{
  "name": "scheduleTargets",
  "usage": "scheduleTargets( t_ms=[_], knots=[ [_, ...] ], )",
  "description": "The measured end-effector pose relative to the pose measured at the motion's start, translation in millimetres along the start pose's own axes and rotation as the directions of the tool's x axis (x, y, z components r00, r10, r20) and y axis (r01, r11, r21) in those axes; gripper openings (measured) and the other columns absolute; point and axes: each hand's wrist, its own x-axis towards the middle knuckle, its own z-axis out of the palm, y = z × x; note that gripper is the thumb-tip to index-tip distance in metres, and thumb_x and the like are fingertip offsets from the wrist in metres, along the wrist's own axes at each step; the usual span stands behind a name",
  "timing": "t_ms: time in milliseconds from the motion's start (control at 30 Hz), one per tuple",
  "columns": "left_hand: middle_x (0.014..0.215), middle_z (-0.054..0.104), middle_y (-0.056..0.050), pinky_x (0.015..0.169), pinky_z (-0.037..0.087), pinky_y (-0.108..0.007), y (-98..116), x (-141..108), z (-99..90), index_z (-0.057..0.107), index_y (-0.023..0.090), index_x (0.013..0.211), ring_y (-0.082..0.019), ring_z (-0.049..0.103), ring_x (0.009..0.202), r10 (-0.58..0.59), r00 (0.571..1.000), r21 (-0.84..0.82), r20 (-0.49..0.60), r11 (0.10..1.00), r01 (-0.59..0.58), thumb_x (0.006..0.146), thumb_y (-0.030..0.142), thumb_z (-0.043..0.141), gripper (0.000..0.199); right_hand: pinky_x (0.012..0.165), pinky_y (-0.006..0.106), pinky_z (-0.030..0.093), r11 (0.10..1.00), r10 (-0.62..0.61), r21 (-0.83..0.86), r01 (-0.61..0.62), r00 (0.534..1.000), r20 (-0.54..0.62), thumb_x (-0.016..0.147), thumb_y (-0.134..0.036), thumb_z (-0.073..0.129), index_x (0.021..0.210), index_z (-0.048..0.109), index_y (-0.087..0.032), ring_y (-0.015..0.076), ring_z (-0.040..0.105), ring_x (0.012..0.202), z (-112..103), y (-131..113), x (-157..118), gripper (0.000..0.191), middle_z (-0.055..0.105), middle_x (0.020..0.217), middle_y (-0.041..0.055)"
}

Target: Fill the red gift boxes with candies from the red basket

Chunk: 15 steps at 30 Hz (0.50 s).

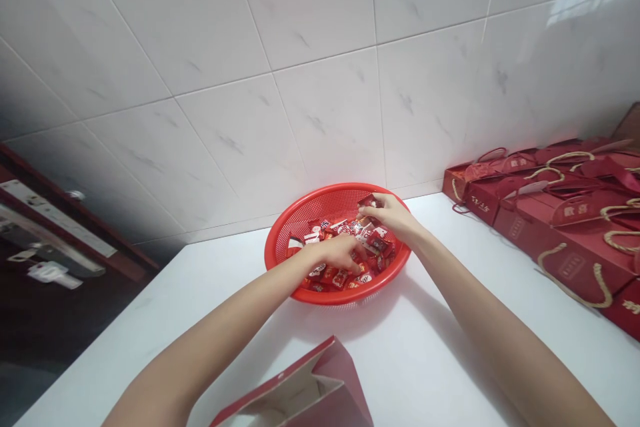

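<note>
A red plastic basket (285,227) with a mesh wall stands on the white table near the wall, filled with small wrapped candies (330,275), mostly red and white. My left hand (343,252) reaches into it, its fingers apart and bent down among the candies; the fingertips are partly hidden. At the basket's right rear side, my right hand (387,211) pinches a dark red packet (369,201) between thumb and fingers. An open red paper box (345,373) with a pale inside stands in front of the basket, at the bottom edge.
Several red gift boxes (530,213) with rope handles stand in rows on the right of the white table (225,273). Behind is a tiled wall (320,113). At the left, a dark wooden door edge (75,227) with a lock and keys is beside the table.
</note>
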Motion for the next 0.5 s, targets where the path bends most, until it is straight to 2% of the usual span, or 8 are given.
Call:
scheduleTargets(
  t_ms=[67, 167, 233, 267, 333, 400, 433, 500],
  knots=[
    [0.087, 0.076, 0.0, 0.073, 0.048, -0.027, 2, -1, 1.4, 0.078, 0.022, 0.09, -0.021, 0.067, 0.08, -0.016, 1.0, -0.014, -0.012, 1.0, 0.016, 0.066, 0.02, 0.076, 0.024, 0.051, 0.019, 0.049, 1.0, 0.005, -0.006, -0.005, 1.0, -0.002, 0.076, -0.008, 0.065, 0.077, 0.061, -0.015, 0.0102, 0.063, 0.056, 0, -1, 0, 0.009, 0.066, 0.067, -0.0007],
    [0.062, 0.064, 0.004, 0.057, 0.041, -0.026, 4, -3, 1.1, 0.073, 0.019, 0.072, -0.016, 0.057, 0.061, -0.039, 0.996, -0.115, -0.085, 0.993, 0.029, 0.055, 0.016, 0.075, 0.017, 0.052, 0.02, 0.05, 1.0, 0.002, 0.01, -0.002, 1.0, -0.007, 0.077, -0.008, 0.065, 0.076, 0.06, -0.016, 0.0111, 0.064, 0.057, 0, 0, 0, 0.009, 0.068, 0.067, 0.0003],
    [0.06, 0.059, 0.004, 0.055, 0.038, -0.025, 3, -4, -3.9, 0.07, 0.018, 0.072, -0.015, 0.053, 0.057, -0.062, 0.98, -0.178, -0.191, 0.984, 0.027, 0.058, 0.019, 0.07, 0.014, 0.053, 0.021, 0.051, 1.0, -0.005, 0.028, 0.005, 1.0, -0.017, 0.077, -0.009, 0.066, 0.075, 0.058, -0.017, 0.0118, 0.064, 0.058, 0, 1, 1, 0.011, 0.068, 0.067, 0.0007],
    [0.062, 0.06, 0.003, 0.055, 0.038, -0.025, 2, -5, -8.2, 0.07, 0.018, 0.076, -0.014, 0.052, 0.058, -0.084, 0.957, -0.217, -0.276, 0.976, 0.023, 0.062, 0.023, 0.067, 0.015, 0.053, 0.021, 0.051, 0.999, -0.006, 0.036, 0.007, 1.0, -0.023, 0.077, -0.01, 0.067, 0.074, 0.058, -0.017, 0.0119, 0.064, 0.058, -1, 1, 1, 0.012, 0.069, 0.067, 0.0008],
    [0.07, 0.061, 0.001, 0.057, 0.039, -0.025, -3, -5, -20.3, 0.069, 0.018, 0.086, -0.014, 0.052, 0.062, -0.163, 0.863, -0.325, -0.479, 0.946, -0.001, 0.073, 0.032, 0.056, 0.024, 0.053, 0.021, 0.051, 0.999, -0.002, 0.044, 0.004, 0.999, -0.032, 0.078, -0.011, 0.068, 0.074, 0.056, -0.017, 0.0118, 0.064, 0.056, -1, 2, 2, 0.014, 0.069, 0.068, 0.0013],
    [0.075, 0.062, -0.002, 0.057, 0.04, -0.025, -13, -6, -34.6, 0.066, 0.018, 0.09, -0.014, 0.052, 0.063, -0.261, 0.731, -0.426, -0.631, 0.904, -0.045, 0.08, 0.036, 0.044, 0.031, 0.052, 0.021, 0.051, 0.999, 0.006, 0.04, -0.005, 0.999, -0.041, 0.08, -0.012, 0.067, 0.074, 0.056, -0.017, 0.0116, 0.064, 0.055, -2, 3, 3, 0.013, 0.07, 0.069, 0.0021],
    [0.075, 0.061, -0.002, 0.057, 0.04, -0.025, -20, -7, -41.6, 0.064, 0.018, 0.089, -0.014, 0.051, 0.063, -0.301, 0.678, -0.46, -0.67, 0.886, -0.062, 0.083, 0.037, 0.04, 0.031, 0.052, 0.021, 0.051, 0.999, 0.01, 0.035, -0.008, 0.999, -0.041, 0.08, -0.012, 0.067, 0.075, 0.056, -0.017, 0.0115, 0.064, 0.056, -3, 4, 4, 0.013, 0.071, 0.069, 0.0024],
    [0.07, 0.057, -0.001, 0.054, 0.039, -0.024, -34, -9, -53.2, 0.061, 0.017, 0.085, -0.012, 0.047, 0.057, -0.36, 0.629, -0.507, -0.689, 0.859, -0.064, 0.088, 0.036, 0.037, 0.031, 0.053, 0.021, 0.051, 0.999, 0.012, 0.033, -0.011, 0.999, -0.029, 0.081, -0.012, 0.067, 0.075, 0.056, -0.017, 0.011, 0.064, 0.056, -3, 5, 5, 0.013, 0.071, 0.069, 0.0024]
  ],
)
